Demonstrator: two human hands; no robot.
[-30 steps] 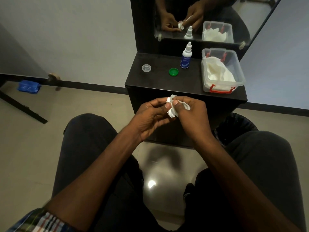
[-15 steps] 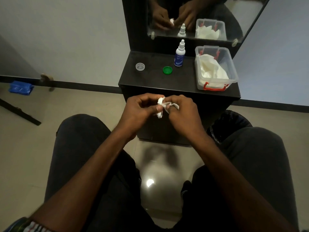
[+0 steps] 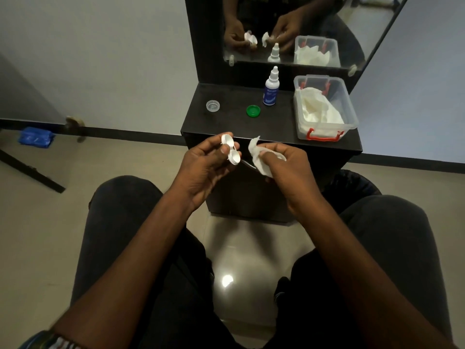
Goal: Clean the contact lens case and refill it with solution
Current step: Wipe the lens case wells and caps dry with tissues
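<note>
Black counter; left hand pinches round 2-well case.

The small print on the blue label of the white dropper bottle is reading as a blur. White crumpled tissue is covering the right hand's fingertips. The plaid sleeve is running off the bottom edge.

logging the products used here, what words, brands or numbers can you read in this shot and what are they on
Nothing can be read for certain.
Solution bottle: its blue label carries a line of pale print near the top, too small and blurred to read.
Green cap, clear cap, lens case, tissue, plastic box: no print shows.
Bottle's mirror reflection: no label shows.
</note>
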